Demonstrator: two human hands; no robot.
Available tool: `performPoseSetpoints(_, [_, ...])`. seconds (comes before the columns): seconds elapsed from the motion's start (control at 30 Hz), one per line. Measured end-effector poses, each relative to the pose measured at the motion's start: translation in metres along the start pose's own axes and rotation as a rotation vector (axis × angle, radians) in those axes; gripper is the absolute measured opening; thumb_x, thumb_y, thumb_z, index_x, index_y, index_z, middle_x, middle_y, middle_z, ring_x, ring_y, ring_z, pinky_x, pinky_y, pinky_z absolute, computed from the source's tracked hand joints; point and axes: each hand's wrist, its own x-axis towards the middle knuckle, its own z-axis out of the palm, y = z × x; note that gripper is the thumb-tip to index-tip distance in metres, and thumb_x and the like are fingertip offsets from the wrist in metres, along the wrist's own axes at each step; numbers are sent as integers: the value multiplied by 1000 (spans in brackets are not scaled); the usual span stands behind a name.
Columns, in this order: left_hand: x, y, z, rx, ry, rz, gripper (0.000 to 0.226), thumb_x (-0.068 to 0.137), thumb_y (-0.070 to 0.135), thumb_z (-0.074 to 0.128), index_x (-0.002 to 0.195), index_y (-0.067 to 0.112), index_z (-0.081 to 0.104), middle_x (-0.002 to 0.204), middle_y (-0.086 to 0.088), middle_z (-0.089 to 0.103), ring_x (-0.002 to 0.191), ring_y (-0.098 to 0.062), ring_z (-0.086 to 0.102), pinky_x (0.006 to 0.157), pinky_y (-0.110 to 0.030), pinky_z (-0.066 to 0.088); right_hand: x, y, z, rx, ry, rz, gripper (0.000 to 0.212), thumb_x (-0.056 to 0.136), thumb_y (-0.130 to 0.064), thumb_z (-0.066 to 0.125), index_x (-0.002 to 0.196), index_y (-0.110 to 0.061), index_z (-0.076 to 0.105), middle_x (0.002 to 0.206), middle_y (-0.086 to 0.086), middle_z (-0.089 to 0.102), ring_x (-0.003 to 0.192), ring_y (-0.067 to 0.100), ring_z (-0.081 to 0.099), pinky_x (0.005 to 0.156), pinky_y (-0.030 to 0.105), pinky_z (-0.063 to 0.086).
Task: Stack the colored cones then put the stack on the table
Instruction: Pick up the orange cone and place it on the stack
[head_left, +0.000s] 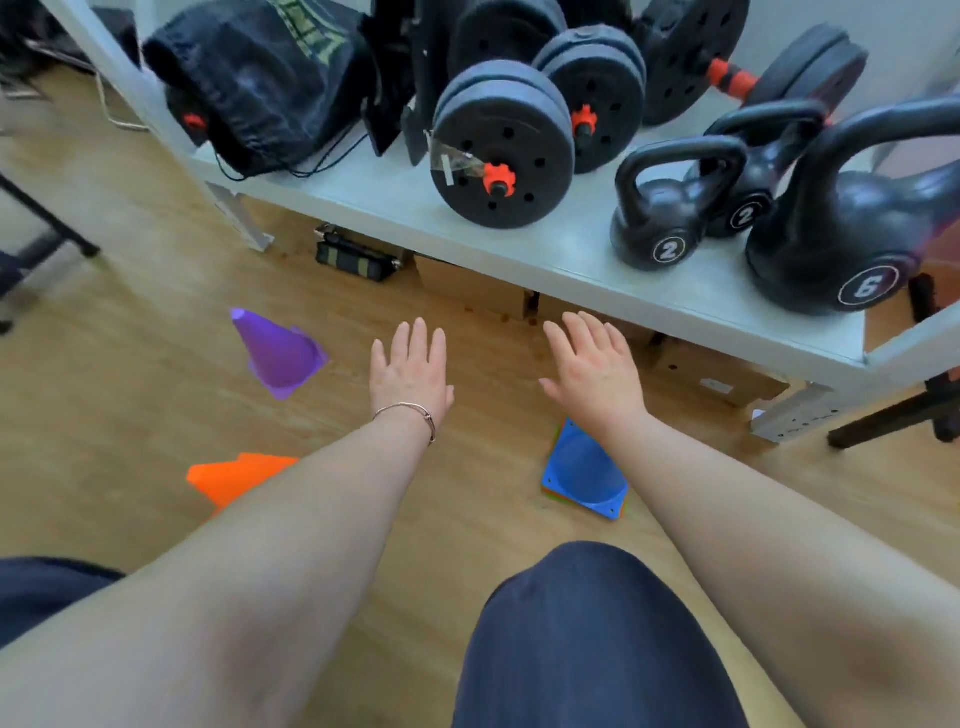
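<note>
A purple cone (278, 351) stands on the wooden floor, left of my hands. An orange cone (234, 478) stands nearer on the left, partly hidden by my left forearm. A blue cone (584, 473) tops a small stack on the floor under my right wrist, with green and orange edges showing beneath it. My left hand (410, 371) hovers flat over the floor with fingers spread and nothing in it. My right hand (595, 369) is also flat and empty, just past the blue stack. The low white table (519, 244) stretches beyond both hands.
The table carries dumbbells (501, 148), three black kettlebells (670, 208) and a black drawstring bag (265, 83). A dark strap bundle (358, 257) and cardboard boxes (717, 371) lie under it. My knees in dark trousers (592, 639) fill the bottom of the view.
</note>
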Motion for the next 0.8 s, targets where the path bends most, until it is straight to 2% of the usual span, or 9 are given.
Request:
performPoseSetpoints(0.23, [12, -91, 25, -1, 2, -125, 79, 92, 48, 50, 153, 21, 7, 163, -3, 9, 150, -21, 8, 120, -48, 15, 49, -77, 13, 48, -31, -49, 70, 89, -42, 63, 147, -16, 35, 151, 13, 40, 142, 32, 34, 117, 48, 27])
performPoseSetpoints(0.37, [10, -152, 39, -39, -13, -213, 80, 91, 48, 50, 153, 22, 7, 163, -2, 9, 150, -22, 10, 120, -48, 15, 70, -130, 28, 81, -83, -100, 68, 88, -44, 63, 144, -16, 37, 148, 11, 42, 140, 31, 35, 115, 46, 30])
performPoseSetpoints(0.57, [0, -259, 62, -17, 6, -348, 82, 88, 43, 58, 153, 21, 12, 161, -5, 16, 149, -24, 14, 118, -50, 17, 95, -216, 62, 125, -167, -208, 70, 89, -43, 60, 148, -19, 31, 151, 9, 37, 143, 28, 29, 117, 43, 25])
performPoseSetpoints(0.8, [-62, -357, 127, 39, -76, -477, 87, 87, 40, 61, 153, 26, 7, 162, -1, 16, 149, -20, 16, 119, -46, 18, 93, -308, 113, 167, -271, -338, 73, 80, -41, 68, 143, -14, 42, 143, 10, 47, 138, 31, 38, 111, 44, 33])
